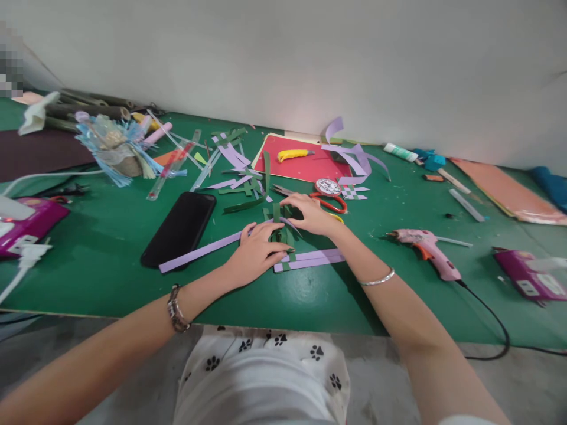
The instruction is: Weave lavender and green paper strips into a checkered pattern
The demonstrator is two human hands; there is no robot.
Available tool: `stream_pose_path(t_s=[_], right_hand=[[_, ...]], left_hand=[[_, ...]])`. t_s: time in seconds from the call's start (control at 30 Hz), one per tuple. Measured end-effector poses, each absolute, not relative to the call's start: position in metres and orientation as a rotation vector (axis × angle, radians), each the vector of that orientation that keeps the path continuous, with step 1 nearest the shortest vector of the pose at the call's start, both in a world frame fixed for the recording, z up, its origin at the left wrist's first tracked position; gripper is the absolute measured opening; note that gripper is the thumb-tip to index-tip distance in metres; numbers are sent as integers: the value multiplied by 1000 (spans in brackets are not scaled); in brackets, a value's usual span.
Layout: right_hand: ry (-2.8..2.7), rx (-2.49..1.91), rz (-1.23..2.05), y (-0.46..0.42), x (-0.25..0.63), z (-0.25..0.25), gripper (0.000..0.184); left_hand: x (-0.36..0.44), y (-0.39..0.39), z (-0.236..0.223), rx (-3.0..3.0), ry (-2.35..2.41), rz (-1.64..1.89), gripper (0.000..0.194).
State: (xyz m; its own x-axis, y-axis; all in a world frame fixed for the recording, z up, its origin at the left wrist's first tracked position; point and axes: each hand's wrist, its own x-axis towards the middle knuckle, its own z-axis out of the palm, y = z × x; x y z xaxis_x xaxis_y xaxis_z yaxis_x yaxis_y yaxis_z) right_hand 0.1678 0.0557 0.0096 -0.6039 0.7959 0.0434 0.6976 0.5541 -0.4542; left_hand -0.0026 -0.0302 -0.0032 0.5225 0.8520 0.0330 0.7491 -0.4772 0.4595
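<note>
Lilac, long paper strip (199, 251) runs left from beneath the loosely spread left hand (257, 252), apparently pinned steady; half-curled right hand (308, 213), grip unclear, adjoins flat green paper strips (277, 211).

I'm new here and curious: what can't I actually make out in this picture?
All in the head view:
Green paper strips and long lilac paper strip: where they meet is partly covered by the bare left hand and bare right hand.
Curved yellow piece: partly hidden behind the right hand.
Magenta plastic socket box at far left: cut off by the left edge.
White-and-green tube: lettering too small and blurred.
</note>
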Motion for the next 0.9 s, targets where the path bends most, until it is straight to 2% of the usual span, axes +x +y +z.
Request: stream_pose_path(t_s=[0.27,0.5,0.9], right_hand=[[-2441,-1250,630,62,164,6,28],[-2246,-1196,791,66,164,0,2],[-2373,-1029,497,65,168,1,21]], left_hand=[[-3,-30,-4,2382,1324,362,27],[-3,-30,-6,2383,1336,346,27],[-7,-25,-4,2345,1274,395,28]])
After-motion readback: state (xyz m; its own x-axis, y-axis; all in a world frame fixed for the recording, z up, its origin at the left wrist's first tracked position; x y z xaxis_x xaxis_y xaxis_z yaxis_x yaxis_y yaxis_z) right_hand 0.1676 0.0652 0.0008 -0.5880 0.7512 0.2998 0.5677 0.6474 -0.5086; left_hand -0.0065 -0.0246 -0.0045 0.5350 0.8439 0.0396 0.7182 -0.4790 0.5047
